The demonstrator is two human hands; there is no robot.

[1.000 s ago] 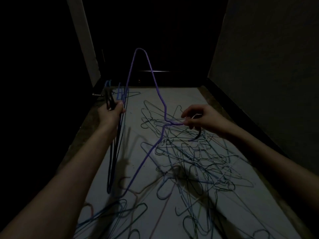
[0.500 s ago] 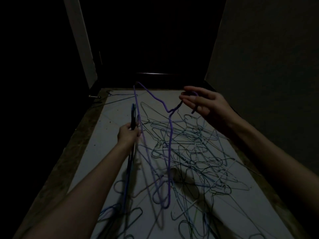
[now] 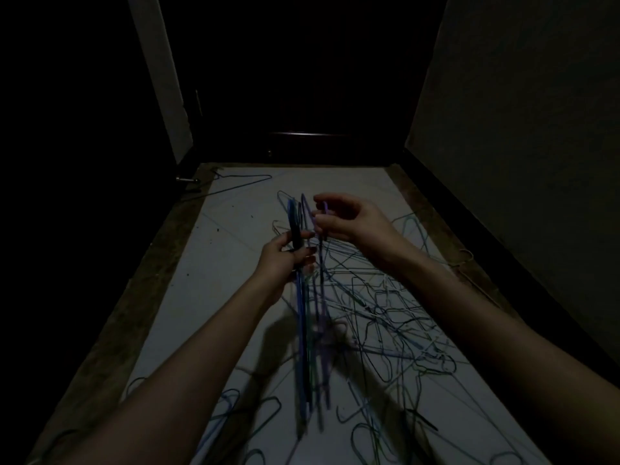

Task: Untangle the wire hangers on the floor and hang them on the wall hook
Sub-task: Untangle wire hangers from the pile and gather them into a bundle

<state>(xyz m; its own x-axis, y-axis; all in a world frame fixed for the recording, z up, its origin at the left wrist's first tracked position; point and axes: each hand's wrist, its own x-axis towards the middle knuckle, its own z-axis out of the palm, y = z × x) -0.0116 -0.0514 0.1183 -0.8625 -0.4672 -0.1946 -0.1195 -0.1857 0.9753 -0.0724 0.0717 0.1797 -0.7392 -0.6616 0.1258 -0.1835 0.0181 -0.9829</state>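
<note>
- Bundle of blue and dark wire hangers (image 3: pixel 299 297), frame centre: your left hand (image 3: pixel 285 260) grips it.
- Right hand (image 3: pixel 349 221) pinches the thin purple wire hanger (image 3: pixel 322 263) just beside; slide its hook alongside the others.
- Tangled wire hanger pile (image 3: pixel 385 313) sprawls lower right; lift clear. Wall hook not visible.

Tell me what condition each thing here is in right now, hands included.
Left hand: grips a bunch of freed hangers, held upright.
Bunch of hangers: off the floor, hanging down from the left hand.
Right hand: pinches the purple hanger at its top.
Purple hanger: lifted, close beside the bunch.
Pile of wire hangers: tangled, flat on the floor.
Lone hanger: lies apart, far left.
</note>
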